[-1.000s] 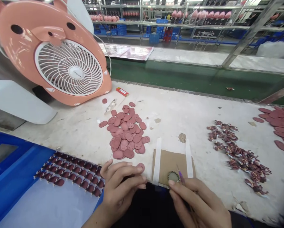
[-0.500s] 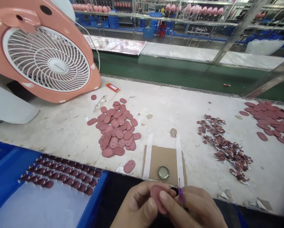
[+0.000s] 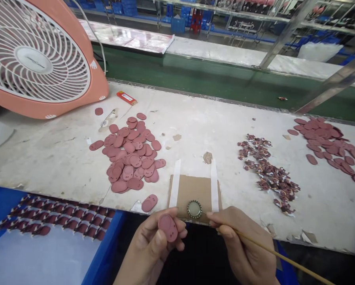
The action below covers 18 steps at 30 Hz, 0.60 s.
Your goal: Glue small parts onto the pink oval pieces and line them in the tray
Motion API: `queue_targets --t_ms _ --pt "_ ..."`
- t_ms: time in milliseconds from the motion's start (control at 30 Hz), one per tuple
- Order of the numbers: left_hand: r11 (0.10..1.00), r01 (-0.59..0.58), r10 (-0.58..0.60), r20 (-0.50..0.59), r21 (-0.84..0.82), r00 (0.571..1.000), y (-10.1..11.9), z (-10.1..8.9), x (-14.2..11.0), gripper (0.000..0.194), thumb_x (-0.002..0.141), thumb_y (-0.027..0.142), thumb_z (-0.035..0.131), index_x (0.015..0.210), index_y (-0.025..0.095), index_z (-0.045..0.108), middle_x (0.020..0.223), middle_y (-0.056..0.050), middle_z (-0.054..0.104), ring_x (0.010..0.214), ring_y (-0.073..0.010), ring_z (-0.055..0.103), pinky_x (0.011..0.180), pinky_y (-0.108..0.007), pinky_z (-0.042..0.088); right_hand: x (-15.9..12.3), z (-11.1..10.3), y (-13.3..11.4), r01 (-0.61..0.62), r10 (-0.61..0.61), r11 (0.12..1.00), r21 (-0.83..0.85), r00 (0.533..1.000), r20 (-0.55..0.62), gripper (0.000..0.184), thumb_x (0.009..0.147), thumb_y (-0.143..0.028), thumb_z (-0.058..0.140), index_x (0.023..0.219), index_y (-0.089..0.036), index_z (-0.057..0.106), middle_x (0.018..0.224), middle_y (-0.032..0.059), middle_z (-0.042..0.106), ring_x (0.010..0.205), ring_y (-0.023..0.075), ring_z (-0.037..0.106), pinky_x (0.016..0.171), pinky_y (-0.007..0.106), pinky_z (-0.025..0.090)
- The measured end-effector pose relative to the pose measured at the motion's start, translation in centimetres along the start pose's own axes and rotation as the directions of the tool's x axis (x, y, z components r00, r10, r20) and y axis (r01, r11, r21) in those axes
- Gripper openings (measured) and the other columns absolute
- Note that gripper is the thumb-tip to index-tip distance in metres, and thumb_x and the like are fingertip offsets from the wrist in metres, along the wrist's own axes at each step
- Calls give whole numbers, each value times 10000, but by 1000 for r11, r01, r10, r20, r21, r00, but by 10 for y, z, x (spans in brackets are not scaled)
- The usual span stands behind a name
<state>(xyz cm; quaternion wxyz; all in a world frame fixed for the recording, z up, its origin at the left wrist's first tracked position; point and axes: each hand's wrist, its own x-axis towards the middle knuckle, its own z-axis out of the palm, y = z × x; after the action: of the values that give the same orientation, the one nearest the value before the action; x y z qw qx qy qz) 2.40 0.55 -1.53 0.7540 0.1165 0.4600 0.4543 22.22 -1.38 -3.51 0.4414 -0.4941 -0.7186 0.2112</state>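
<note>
In the head view, the left hand [image 3: 148,247] had its fingers pinched shut on a flat red piece [image 3: 167,228]. It was near the bottle cap [image 3: 194,209], toward seven o'clock. The right hand [image 3: 248,241] pinched a thin yellow stick [image 3: 284,259] that poked out toward four o'clock. I could not see its tip.

The cap sat on a brown card [image 3: 192,190] with white tape on the table [image 3: 225,126]. I could not tell what was inside it.

From the cap, a blue bin [image 3: 106,247] was at nine o'clock. Red pieces with dark bits lay there in rows, so those looked further along. The pile of red pieces [image 3: 130,154] at ten o'clock and the small dark bundles [image 3: 269,170] at two looked like the part left. More red pieces [image 3: 328,142] lay past the bundles.

A big fan [image 3: 97,85] took up room at ten o'clock. One loose red piece [image 3: 149,203] lay close to the left hand and could get bumped.
</note>
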Motion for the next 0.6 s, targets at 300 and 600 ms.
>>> queue_targets --t_ms 300,600 --pt "1000 -22 23 116 -7 993 -3 -8 6 322 653 436 875 897 236 813 785 -39 812 735 -157 732 662 -218 550 11 10 -6 -20 19 999 -51 1000 -13 171 1019 -138 493 1062 -182 652 873 13 674 763 121 653 685 200 531" --pt "1000 4 1 222 -22 975 -6 -3 7 266 671 375 878 892 235 825 815 -38 831 761 -165 762 737 -226 583 8 13 -32 -108 150 980 167 953 -264 204 1071 -216 458 1014 -175 649 802 31 636 639 120 614 515 189 519"
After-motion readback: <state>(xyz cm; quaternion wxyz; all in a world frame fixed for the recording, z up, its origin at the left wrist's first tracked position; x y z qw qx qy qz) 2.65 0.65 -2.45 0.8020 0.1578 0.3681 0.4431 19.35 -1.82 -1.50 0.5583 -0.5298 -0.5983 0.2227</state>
